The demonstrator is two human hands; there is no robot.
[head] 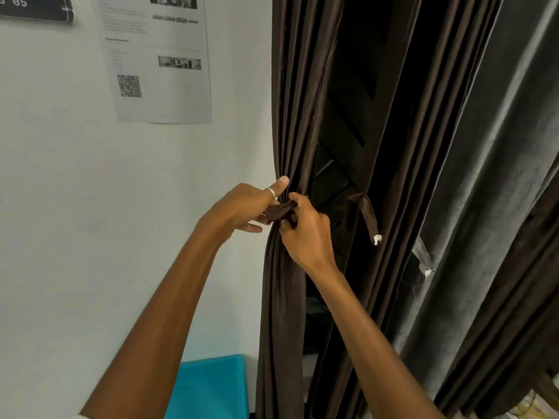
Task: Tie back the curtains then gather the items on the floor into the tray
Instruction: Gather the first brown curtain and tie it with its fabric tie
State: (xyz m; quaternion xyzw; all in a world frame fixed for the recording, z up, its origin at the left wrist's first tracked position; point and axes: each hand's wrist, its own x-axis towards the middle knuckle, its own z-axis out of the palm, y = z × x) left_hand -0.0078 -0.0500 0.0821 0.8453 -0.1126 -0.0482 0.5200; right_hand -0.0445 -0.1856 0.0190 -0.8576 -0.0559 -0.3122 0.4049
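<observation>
**Curtain (290,116) bunched beside a white wall (75,192)**

One fabric tie (278,210) is pinched at its gathered folds by two hands, the left hand (242,207) and the right hand (305,234). One printed sheet (157,55) is fixed on the wall.

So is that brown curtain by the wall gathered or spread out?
Gathered: the curtain narrows where the left hand and right hand pinch a tie strip.
</observation>
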